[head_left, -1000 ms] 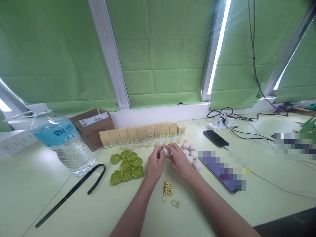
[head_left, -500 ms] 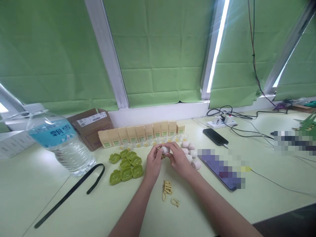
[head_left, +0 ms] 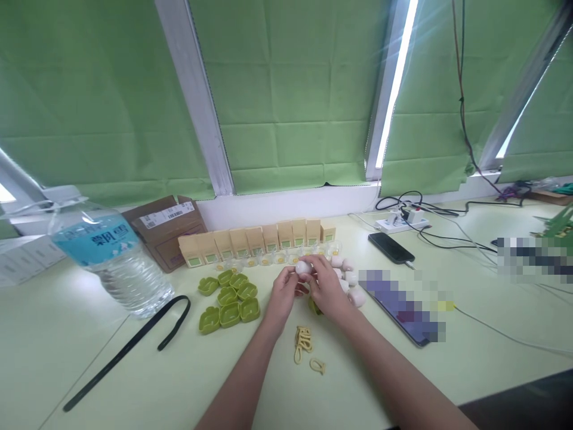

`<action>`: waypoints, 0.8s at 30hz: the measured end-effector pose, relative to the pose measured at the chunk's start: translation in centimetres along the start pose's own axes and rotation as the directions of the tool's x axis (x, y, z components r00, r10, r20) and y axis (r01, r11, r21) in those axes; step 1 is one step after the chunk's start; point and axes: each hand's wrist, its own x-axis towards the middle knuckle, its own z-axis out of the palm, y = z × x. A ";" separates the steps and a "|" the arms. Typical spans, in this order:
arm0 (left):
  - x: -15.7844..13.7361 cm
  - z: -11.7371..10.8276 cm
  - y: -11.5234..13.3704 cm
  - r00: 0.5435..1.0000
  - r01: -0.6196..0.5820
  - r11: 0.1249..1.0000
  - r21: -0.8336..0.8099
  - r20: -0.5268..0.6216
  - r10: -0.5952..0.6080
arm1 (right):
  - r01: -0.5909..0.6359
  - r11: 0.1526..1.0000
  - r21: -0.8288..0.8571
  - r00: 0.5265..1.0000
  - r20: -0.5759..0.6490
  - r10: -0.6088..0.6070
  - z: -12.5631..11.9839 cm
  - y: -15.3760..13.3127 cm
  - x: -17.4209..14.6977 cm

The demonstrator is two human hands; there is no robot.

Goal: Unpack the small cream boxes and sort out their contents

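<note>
A small white rounded cap-like piece [head_left: 304,267] is between the fingertips of both hands. My left hand [head_left: 283,294] is closed at its left side, while my right hand [head_left: 327,289] grips it from the right. Partly hidden under my right hand is a green piece [head_left: 315,307]. Several green open cups [head_left: 230,315] stand grouped to the left of my hands. Similar white pieces [head_left: 357,296] lie just right of my right hand. Nearer to me are a bundle of yellow cord loops [head_left: 303,339] and one separate cord loop [head_left: 317,365].
Small kraft boxes [head_left: 255,241] stand in a row behind clear round pieces with yellow centres [head_left: 265,260]. A large water bottle [head_left: 111,257], a carton [head_left: 168,233] and a black strap [head_left: 125,352] are at left. Phones [head_left: 391,248] and a power strip [head_left: 398,224] sit at right.
The white piece has come up slightly and shows more fully between my fingers. My left fingers have loosened and shifted. A green piece now shows below my right hand.
</note>
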 end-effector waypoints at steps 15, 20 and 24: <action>-0.2 -0.1 0.2 0.990 0.011 0.994 0.110 0.142 -0.026 | -0.025 0.999 0.032 0.999 -0.029 0.026 -0.6 -0.6 0.0; -0.8 -0.2 0.2 0.955 -0.062 0.974 0.218 0.296 -0.005 | -0.027 0.999 0.042 0.986 -0.164 0.034 -1.3 -0.5 0.4; -1.6 -0.3 0.6 0.932 -0.130 0.918 0.374 0.361 -0.015 | -0.045 0.999 0.015 0.958 -0.284 0.047 -2.0 -0.1 0.8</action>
